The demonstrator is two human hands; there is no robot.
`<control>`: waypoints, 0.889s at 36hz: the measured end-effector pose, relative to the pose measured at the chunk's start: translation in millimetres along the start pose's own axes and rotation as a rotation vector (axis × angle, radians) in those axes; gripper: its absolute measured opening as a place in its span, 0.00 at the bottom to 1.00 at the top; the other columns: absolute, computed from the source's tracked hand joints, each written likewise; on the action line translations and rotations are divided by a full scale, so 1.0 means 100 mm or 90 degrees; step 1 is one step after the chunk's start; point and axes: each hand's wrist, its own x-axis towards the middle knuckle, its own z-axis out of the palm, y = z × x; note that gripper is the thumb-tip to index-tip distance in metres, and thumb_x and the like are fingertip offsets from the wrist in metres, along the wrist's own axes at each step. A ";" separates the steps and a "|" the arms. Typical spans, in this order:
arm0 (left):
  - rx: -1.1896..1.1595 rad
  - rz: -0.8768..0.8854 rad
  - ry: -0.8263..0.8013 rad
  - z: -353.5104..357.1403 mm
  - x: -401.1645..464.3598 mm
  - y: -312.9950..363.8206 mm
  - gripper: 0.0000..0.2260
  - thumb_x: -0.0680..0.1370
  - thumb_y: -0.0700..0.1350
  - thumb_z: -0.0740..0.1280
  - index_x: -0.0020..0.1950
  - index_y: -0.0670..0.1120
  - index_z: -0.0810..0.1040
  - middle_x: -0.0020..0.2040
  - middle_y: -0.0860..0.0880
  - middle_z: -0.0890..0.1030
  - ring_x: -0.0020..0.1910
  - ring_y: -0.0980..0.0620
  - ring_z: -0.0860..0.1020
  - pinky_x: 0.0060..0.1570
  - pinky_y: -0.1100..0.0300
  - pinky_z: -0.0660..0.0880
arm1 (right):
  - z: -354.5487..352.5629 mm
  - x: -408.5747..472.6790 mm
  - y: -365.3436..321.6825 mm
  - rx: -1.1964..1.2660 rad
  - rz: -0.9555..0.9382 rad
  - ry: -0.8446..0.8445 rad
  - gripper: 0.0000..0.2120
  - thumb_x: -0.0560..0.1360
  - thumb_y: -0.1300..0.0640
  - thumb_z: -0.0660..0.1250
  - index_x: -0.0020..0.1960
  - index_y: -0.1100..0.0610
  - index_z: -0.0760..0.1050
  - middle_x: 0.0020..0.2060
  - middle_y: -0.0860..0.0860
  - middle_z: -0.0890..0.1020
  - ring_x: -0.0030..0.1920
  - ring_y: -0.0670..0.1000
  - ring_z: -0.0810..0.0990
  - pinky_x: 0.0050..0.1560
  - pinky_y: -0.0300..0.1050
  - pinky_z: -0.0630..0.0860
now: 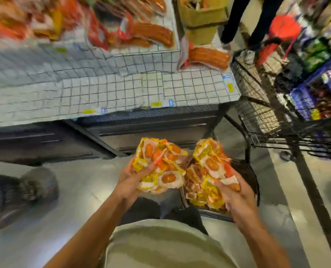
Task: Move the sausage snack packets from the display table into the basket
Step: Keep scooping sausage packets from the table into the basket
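Head view is showing the left hand and right hand each clutching a bunch of light, crinkly, slippery sausage packets over the dark basket, below the counter.

A single wide-angle camera sits on the person's head and looks steeply down and forward, so the person's own shirt fills the bottom centre of the frame and both forearms reach up from there. The bench crosses the upper half, close in front, its lines bent by the lens. The floor shows lower left, and a wire cart at right. Motion blur smears the edges.
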 end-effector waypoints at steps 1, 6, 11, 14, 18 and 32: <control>-0.010 0.008 0.018 -0.12 -0.08 0.06 0.29 0.67 0.46 0.83 0.67 0.46 0.79 0.63 0.39 0.82 0.60 0.37 0.82 0.57 0.39 0.79 | 0.11 -0.03 -0.03 -0.009 0.000 -0.017 0.28 0.73 0.63 0.75 0.70 0.48 0.76 0.55 0.48 0.87 0.56 0.51 0.85 0.56 0.53 0.82; -0.086 0.058 0.094 -0.80 -0.41 0.34 0.34 0.65 0.48 0.84 0.68 0.46 0.77 0.61 0.41 0.83 0.58 0.39 0.83 0.48 0.47 0.82 | 0.85 -0.15 -0.09 -0.037 -0.022 -0.087 0.29 0.73 0.64 0.75 0.71 0.49 0.75 0.58 0.50 0.86 0.60 0.51 0.84 0.58 0.49 0.78; -0.123 0.157 0.130 -1.65 -0.73 0.59 0.26 0.72 0.42 0.76 0.69 0.50 0.77 0.62 0.42 0.83 0.58 0.41 0.83 0.49 0.48 0.82 | 1.85 -0.39 -0.08 -0.086 -0.039 -0.144 0.28 0.73 0.66 0.74 0.71 0.52 0.76 0.57 0.50 0.86 0.58 0.52 0.85 0.59 0.53 0.80; -0.153 0.190 0.183 -2.21 -0.90 0.73 0.24 0.71 0.43 0.77 0.66 0.50 0.79 0.61 0.42 0.83 0.58 0.40 0.83 0.51 0.47 0.82 | 2.47 -0.53 -0.05 -0.114 -0.039 -0.196 0.27 0.73 0.64 0.75 0.70 0.52 0.76 0.56 0.48 0.86 0.56 0.48 0.86 0.51 0.46 0.83; -0.186 0.212 0.262 -2.89 -1.11 0.87 0.27 0.64 0.49 0.83 0.62 0.50 0.82 0.59 0.42 0.84 0.56 0.41 0.84 0.48 0.51 0.82 | 3.26 -0.71 0.03 -0.130 -0.026 -0.255 0.26 0.72 0.64 0.74 0.68 0.51 0.77 0.55 0.47 0.87 0.55 0.48 0.86 0.49 0.44 0.83; -0.319 0.290 0.379 -4.36 -1.46 1.31 0.24 0.69 0.42 0.77 0.64 0.49 0.80 0.61 0.42 0.83 0.58 0.41 0.83 0.50 0.51 0.82 | 5.16 -1.02 -0.06 -0.196 -0.010 -0.407 0.31 0.64 0.58 0.78 0.66 0.51 0.78 0.56 0.51 0.86 0.58 0.55 0.85 0.62 0.61 0.79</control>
